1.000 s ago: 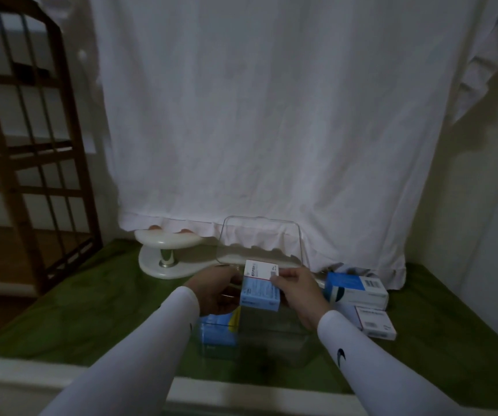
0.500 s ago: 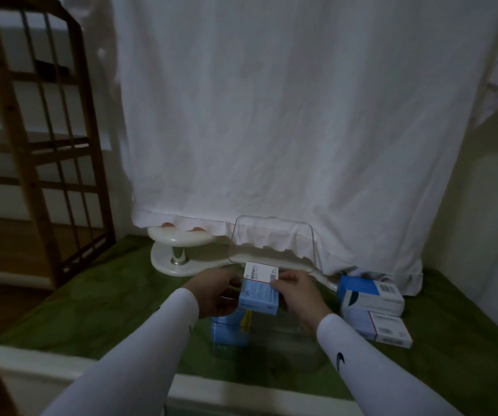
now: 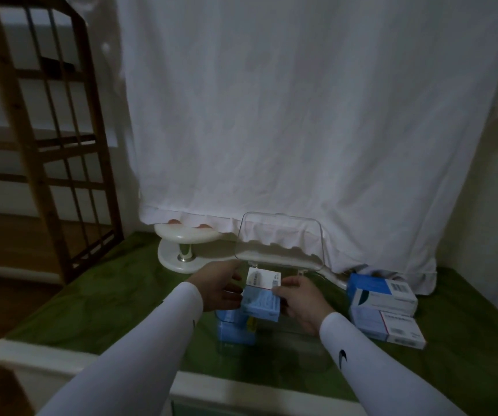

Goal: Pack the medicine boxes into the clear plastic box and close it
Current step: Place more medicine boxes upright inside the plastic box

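Observation:
A clear plastic box (image 3: 298, 346) stands on the green table, its hinged lid (image 3: 280, 240) raised at the back. Inside at the left lies a blue medicine box (image 3: 235, 328). Over the box opening I hold a light blue and white medicine box (image 3: 261, 297) between both hands: my left hand (image 3: 219, 288) on its left side, my right hand (image 3: 300, 303) on its right edge. Two more blue and white medicine boxes are stacked to the right, one on top (image 3: 380, 294) and one beneath it (image 3: 392, 327).
A white two-tier stand (image 3: 181, 244) sits behind the box at the left. A white cloth (image 3: 271, 115) hangs down to the table's back edge. A wooden rack (image 3: 46, 115) stands at the far left. The table's white front rim (image 3: 61, 364) runs below my arms.
The view has shifted, so everything sits further right in frame. The held medicine box has sunk slightly toward the clear box opening, both hands still on it.

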